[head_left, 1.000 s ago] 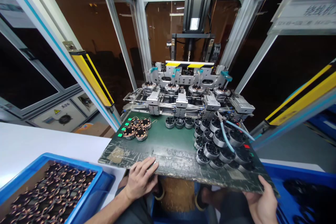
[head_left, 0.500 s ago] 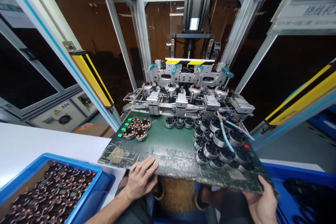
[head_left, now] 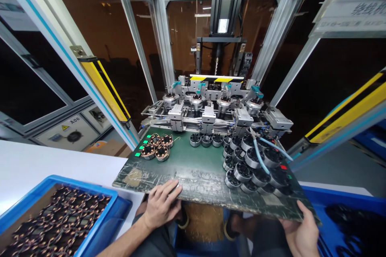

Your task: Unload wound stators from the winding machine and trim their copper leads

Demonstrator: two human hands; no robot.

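My left hand [head_left: 163, 203] rests at the front edge of the green worktop [head_left: 193, 168], fingers lying over the top with nothing in them. At the front right corner, my right hand [head_left: 301, 229] holds the worktop's edge, thumb on top and the other fingers hidden below. Several copper-wound stators [head_left: 162, 153] sit at the worktop's left. Stacked at the right are several bare stator cores [head_left: 242, 172], with blue-handled pliers [head_left: 261, 156] lying across them. Behind, the winding machine [head_left: 208, 114] carries a row of stators [head_left: 224, 102] on its fixtures.
A blue bin [head_left: 113, 196] of wound stators stands at the left. Another blue bin [head_left: 324, 204] with dark parts is at the right. Yellow light-curtain posts [head_left: 105, 88] flank the machine. Green buttons [head_left: 138, 155] and a red button [head_left: 283, 167] are on the worktop.
The machine's upper carriage with its yellow-and-black striped bar has come down towards the stators, baring more of the screw shaft above. Both my hands have stayed where they were.
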